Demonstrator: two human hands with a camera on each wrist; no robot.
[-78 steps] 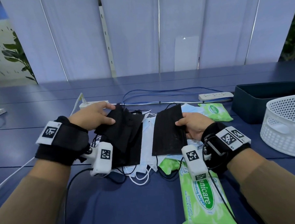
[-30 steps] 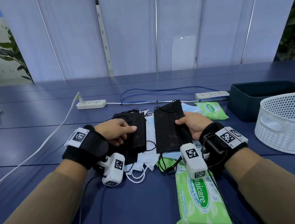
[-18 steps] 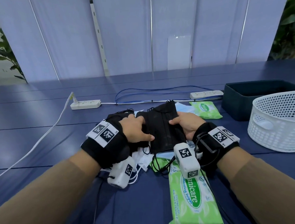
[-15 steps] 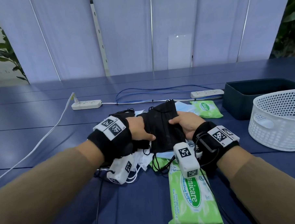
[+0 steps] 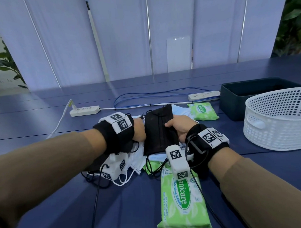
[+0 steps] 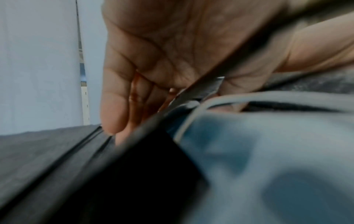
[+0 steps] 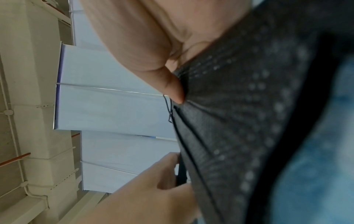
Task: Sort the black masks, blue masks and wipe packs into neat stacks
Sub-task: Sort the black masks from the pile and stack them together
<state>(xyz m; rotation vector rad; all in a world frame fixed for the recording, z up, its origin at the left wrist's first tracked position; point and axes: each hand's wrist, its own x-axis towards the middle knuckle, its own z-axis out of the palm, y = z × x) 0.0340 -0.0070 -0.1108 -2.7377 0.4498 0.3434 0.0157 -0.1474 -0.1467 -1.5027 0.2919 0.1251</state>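
Over the middle of the pile I hold a stack of black masks (image 5: 158,130) between both hands. My left hand (image 5: 141,132) grips its left edge; in the left wrist view the fingers (image 6: 114,115) reach behind the black mask (image 6: 145,174) edge. My right hand (image 5: 176,128) pinches the right edge, the thumb (image 7: 172,86) pressed on the black mask (image 7: 239,121). Blue and white masks (image 5: 137,160) lie underneath. A large green wipe pack (image 5: 182,198) lies near me, a small wipe pack (image 5: 203,111) at the back right, and a third wipe pack (image 5: 153,165) peeks from under the pile.
A white perforated basket (image 5: 276,124) and a dark bin (image 5: 248,92) stand at the right. Two power strips (image 5: 85,111) (image 5: 204,95) and blue cables (image 5: 145,98) run along the back. A white cord (image 5: 60,121) trails to the left.
My left hand moved right from the left pile, bringing its black masks against the one in my right hand. Both hands now hold a single black stack. The right hand stayed put.
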